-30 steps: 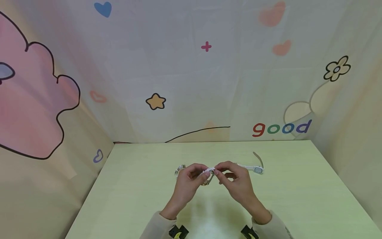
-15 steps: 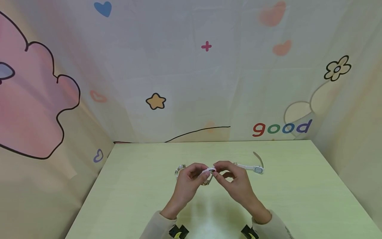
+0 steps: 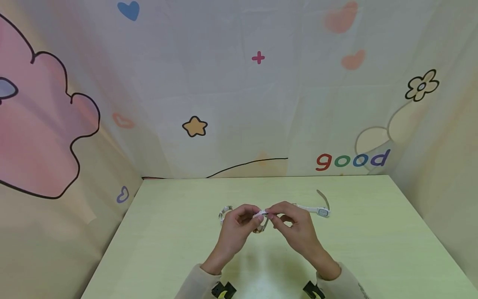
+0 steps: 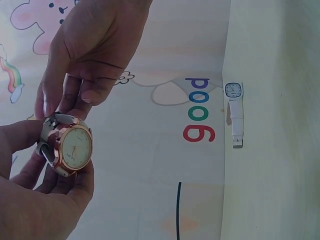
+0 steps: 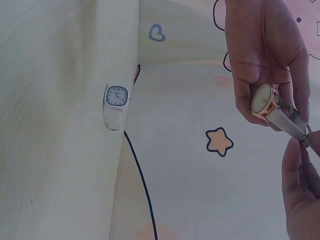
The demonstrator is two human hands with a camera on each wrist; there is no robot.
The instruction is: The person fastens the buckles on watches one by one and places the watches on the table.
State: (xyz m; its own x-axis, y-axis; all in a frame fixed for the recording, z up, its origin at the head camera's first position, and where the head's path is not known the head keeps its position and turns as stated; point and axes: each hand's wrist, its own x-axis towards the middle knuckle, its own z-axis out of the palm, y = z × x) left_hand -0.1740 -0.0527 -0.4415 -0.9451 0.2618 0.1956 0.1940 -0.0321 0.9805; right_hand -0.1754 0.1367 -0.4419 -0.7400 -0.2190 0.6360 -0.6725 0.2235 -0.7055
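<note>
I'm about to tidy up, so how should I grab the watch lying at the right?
Best by its case, probably, from above with the right hand once that's free: thumb on the near side, fingers on the far. One strap half runs left, the other half curls behind, leaving the near side open.

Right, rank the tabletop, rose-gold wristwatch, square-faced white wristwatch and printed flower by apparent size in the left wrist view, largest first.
Tabletop
Rose-gold wristwatch, likely helped by nearness
Square-faced white wristwatch
Printed flower
</note>
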